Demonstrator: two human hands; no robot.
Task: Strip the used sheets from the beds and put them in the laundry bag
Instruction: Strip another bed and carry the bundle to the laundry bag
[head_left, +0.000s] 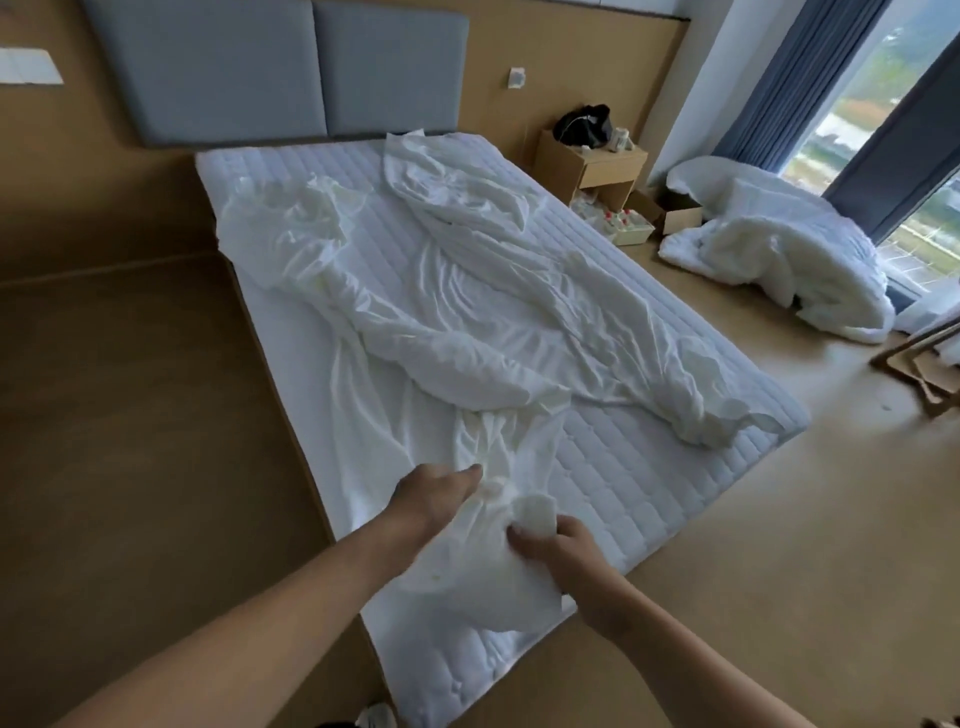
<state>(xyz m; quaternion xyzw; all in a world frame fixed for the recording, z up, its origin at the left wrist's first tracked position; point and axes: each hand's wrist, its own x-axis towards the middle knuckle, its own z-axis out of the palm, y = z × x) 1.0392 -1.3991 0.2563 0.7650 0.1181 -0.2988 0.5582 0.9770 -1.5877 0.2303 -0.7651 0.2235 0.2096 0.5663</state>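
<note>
Hands (550, 540) apparently grip sheet (467, 338).

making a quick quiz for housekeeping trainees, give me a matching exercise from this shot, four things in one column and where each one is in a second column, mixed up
Things
1. sheet
2. duvet
3. black bag
4. headboard

Places
A. on top of the bedside table
B. heaped on the floor by the window
C. fixed to the wall behind the bed
D. rumpled on the mattress, its near end gripped by the left hand and right hand

Pairs: 1-D, 2-B, 3-A, 4-C
</note>
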